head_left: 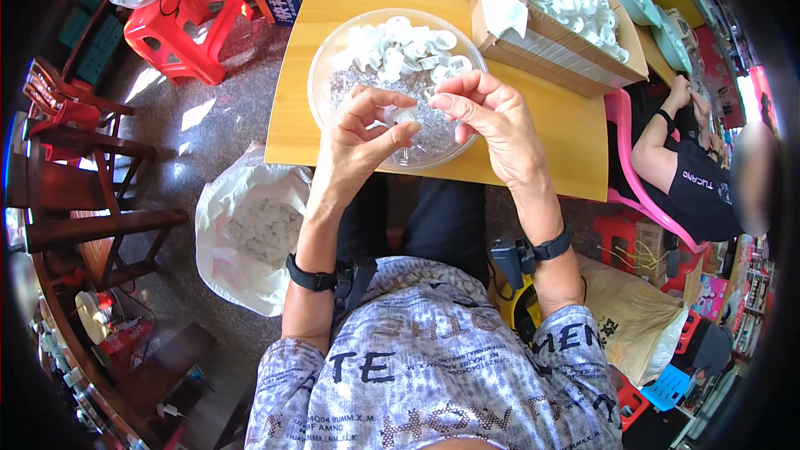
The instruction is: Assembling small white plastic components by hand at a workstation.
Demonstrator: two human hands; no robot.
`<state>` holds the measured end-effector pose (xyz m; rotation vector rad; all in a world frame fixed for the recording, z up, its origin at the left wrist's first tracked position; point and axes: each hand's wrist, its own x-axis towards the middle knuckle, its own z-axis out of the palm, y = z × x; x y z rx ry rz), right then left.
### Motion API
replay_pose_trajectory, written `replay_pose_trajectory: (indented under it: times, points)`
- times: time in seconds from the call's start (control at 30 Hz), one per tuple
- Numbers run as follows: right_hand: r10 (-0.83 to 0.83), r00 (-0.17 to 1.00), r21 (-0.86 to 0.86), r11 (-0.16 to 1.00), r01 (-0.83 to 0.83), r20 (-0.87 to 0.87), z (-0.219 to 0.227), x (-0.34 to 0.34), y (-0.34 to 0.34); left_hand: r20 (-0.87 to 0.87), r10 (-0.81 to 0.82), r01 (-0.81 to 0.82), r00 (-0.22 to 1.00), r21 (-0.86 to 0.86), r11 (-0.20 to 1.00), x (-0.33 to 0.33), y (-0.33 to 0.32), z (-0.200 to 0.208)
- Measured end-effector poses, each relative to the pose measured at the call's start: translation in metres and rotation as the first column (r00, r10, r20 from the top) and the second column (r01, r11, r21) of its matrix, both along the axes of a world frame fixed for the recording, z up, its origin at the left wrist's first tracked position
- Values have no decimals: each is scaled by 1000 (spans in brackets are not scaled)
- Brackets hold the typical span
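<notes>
My left hand (360,132) is raised over the near part of a round clear basin (315,83). Its thumb and fingers pinch a small white plastic piece (402,115). Just to the right, my right hand (497,121) has thumb and forefinger pressed together; whatever is between them is too small to make out. The fingertips of both hands are close but apart. White plastic pieces (400,46) are heaped in the far half of the basin. Small transparent parts (354,83) lie in the near half, partly hidden by my hands.
The basin stands on a yellow wooden table (550,133). A cardboard box (575,75) of white pieces is at the back right. A white sack (218,250) with small pieces sits on the floor at left, near a red stool (179,29). Another person (679,150) sits at right.
</notes>
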<state>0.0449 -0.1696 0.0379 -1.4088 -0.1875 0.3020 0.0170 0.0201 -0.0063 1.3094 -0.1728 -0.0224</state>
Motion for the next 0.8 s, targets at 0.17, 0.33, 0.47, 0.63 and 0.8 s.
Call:
replay_pose_trajectory:
  times: [0.17,0.33,0.47,0.63,0.8]
  points:
    - [-12,1000,24,1000,12,-4,-1,-5,4,-42,-38,36,998,-55,998,-6,-10,7]
    - [-16,1000,12,1000,16,20,-3,-7,7,-87,-43,35,995,-91,995,-8,-8,9]
    - [-48,993,-90,994,58,105,-4,-11,9,-105,-17,-1,994,-174,985,-6,-10,7]
    - [-66,972,-252,960,123,225,4,-16,8,42,56,-55,998,-34,998,-5,-9,8]
    - [-68,976,-264,957,123,207,5,-17,7,136,99,-109,986,71,991,-6,-13,12]
